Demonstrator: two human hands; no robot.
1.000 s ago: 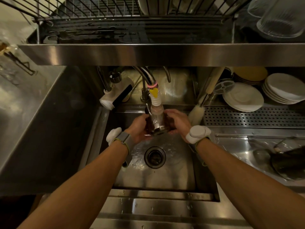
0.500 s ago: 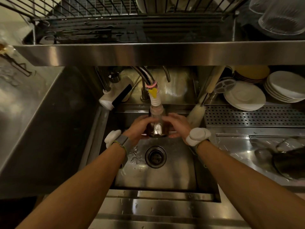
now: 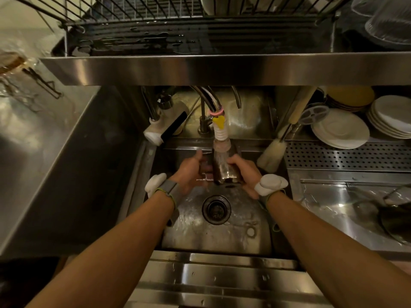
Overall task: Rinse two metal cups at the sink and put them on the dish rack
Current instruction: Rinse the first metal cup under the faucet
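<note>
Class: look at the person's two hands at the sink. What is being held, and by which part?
A metal cup, held under the tap: the right hand grips its side wall, and the left hand grips the opposite side.

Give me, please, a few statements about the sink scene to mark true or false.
1. Both hands hold a metal cup under the faucet. True.
2. The cup rests on the dish rack. False: the left hand and right hand hold it over the sink.
3. White plates sit right of the sink. True.
4. The drain is covered by a pot. False: it is uncovered.
</note>
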